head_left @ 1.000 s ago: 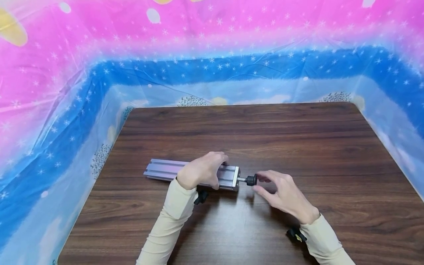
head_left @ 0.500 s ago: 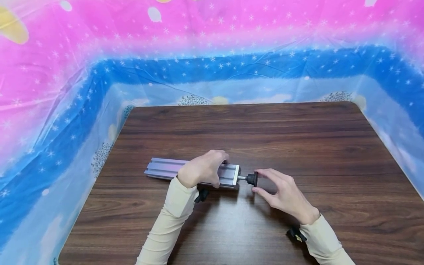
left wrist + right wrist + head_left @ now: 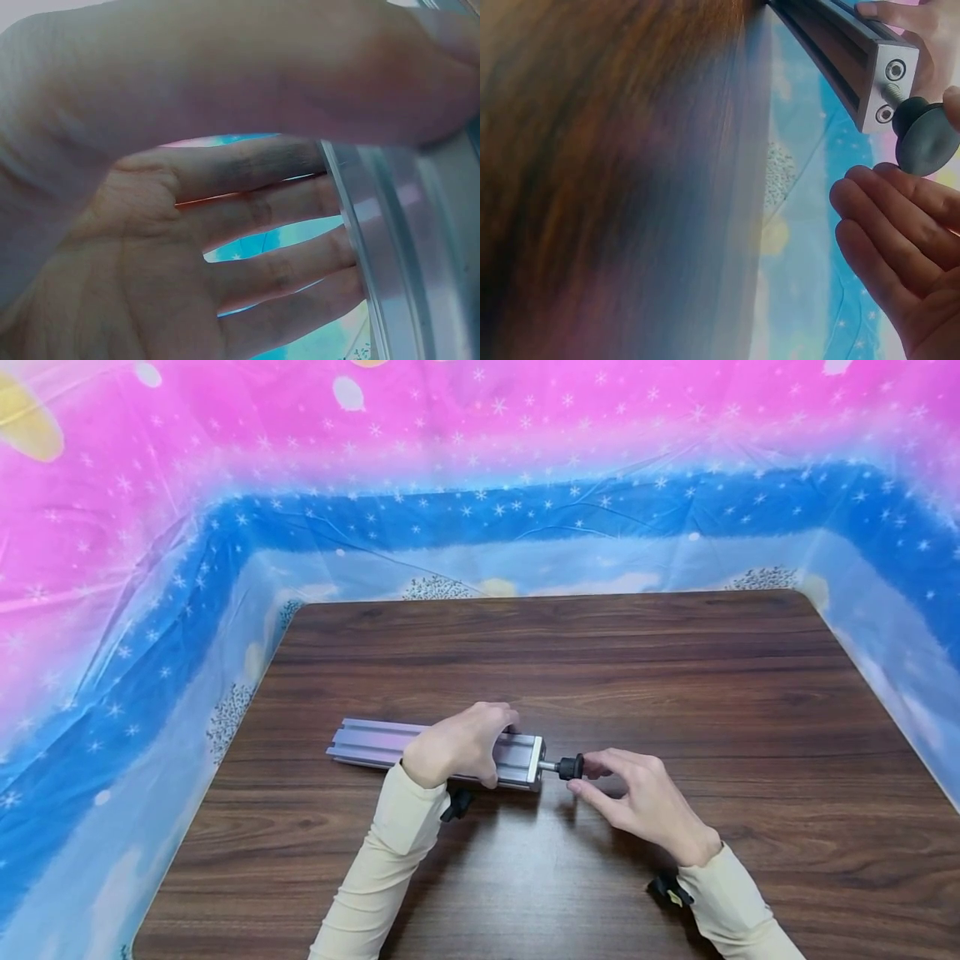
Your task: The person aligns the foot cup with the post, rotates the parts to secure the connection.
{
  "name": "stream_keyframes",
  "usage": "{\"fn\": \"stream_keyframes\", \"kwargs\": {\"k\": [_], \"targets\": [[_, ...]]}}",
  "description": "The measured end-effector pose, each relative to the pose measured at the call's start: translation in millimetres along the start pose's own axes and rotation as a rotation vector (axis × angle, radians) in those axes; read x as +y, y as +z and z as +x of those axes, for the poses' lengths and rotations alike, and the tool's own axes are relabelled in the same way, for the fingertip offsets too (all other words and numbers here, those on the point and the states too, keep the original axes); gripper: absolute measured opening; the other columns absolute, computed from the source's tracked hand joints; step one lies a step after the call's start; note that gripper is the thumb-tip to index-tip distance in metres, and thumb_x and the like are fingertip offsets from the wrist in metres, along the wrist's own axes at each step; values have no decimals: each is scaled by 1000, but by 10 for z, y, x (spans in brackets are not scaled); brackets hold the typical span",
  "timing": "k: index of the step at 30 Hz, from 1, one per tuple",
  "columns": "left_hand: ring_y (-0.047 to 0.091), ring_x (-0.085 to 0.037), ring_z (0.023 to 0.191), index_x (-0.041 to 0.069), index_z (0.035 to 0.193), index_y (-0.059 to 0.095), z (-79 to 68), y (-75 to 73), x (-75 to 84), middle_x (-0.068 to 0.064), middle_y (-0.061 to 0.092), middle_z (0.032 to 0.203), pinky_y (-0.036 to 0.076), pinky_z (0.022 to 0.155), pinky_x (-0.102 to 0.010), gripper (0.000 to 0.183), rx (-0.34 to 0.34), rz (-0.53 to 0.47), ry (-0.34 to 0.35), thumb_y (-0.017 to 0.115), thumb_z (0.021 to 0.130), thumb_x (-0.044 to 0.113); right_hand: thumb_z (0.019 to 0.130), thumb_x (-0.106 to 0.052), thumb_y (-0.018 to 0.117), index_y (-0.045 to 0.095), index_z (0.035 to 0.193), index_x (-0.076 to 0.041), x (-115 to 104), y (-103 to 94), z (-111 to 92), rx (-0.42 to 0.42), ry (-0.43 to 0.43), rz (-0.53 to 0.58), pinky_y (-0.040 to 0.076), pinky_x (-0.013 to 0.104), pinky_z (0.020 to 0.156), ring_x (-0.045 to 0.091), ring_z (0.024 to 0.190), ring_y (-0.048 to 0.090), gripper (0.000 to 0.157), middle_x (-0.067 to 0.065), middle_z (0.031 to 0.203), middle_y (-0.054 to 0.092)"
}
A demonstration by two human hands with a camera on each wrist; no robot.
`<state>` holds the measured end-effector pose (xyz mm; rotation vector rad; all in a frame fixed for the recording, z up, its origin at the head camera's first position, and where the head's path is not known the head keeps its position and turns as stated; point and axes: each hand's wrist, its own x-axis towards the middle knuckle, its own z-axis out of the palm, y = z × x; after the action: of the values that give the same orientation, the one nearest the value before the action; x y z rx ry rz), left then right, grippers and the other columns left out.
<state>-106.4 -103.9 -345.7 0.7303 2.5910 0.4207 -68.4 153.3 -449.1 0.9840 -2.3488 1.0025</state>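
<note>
A silver aluminium extrusion profile (image 3: 378, 742) with slots along its sides lies on the table. My left hand (image 3: 457, 747) grips it from above near its right end, thumb on the near side, fingers over the far side; the left wrist view shows the thumb (image 3: 247, 82) and fingertips against the profile. From the end plate (image 3: 885, 82), which carries two socket screws, a threaded rod sticks out with a black levelling foot (image 3: 570, 767) on it. My right hand (image 3: 641, 793) pinches the rim of the foot's round base between thumb and index finger; the other fingers (image 3: 877, 232) extend beside it.
The brown wood-grain table (image 3: 600, 668) spreads around the hands. Behind and beside it hangs a pink and blue patterned cloth (image 3: 465, 510). Black wrist-camera mounts (image 3: 670, 891) sit under both wrists, close over the table.
My right fingers have shifted at the foot's rim; half a second ago the index fingertip was higher on it. The left hand and the profile are nearly still.
</note>
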Motion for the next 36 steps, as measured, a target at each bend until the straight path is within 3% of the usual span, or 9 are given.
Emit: {"fn": "stream_keyframes", "kwargs": {"k": [11,20,24,28,32,36], "targets": [[55,-18,94,0,131,59,-9,6,7,-7,63,118,52,84,-32,73,-3,-2,-6,87,63,-5,93,-16,72,77,93,-12,-25,27,-15,-71,121,78,54,15,57,-2,67,67,6,-5,83,75],[55,-18,91,0,127,61,-2,25,-8,-6,63,113,52,82,-31,70,11,-12,6,87,62,-6,93,-21,73,76,95,-12,-40,12,-22,-107,164,65,56,17,61,-2,70,66,10,-7,82,74],[55,-18,92,1,127,62,-3,12,-14,-6,63,113,52,83,-32,70,15,-14,7,87,62,-5,82,-26,84,73,114,-9,-34,-19,-27,-39,88,33,55,21,83,12,92,72,38,-1,103,76],[55,-18,93,1,127,61,-5,4,-23,-6,63,113,51,84,-33,70,18,-19,4,87,62,-5,77,-22,88,63,134,-6,-44,-32,-10,44,-43,59,46,19,103,23,111,69,65,9,122,71],[55,-19,93,0,128,61,-4,12,-32,-6,64,114,51,84,-33,71,19,-20,4,86,62,-5,76,-14,87,64,132,-1,-52,-20,19,89,-136,87,43,16,106,25,110,68,62,11,122,70],[55,-19,94,0,129,61,-5,17,-32,-7,64,116,51,85,-33,71,21,-17,11,86,62,-5,73,-9,85,68,126,0,-37,-11,26,111,-165,83,46,17,103,24,105,70,57,9,120,72]]}}
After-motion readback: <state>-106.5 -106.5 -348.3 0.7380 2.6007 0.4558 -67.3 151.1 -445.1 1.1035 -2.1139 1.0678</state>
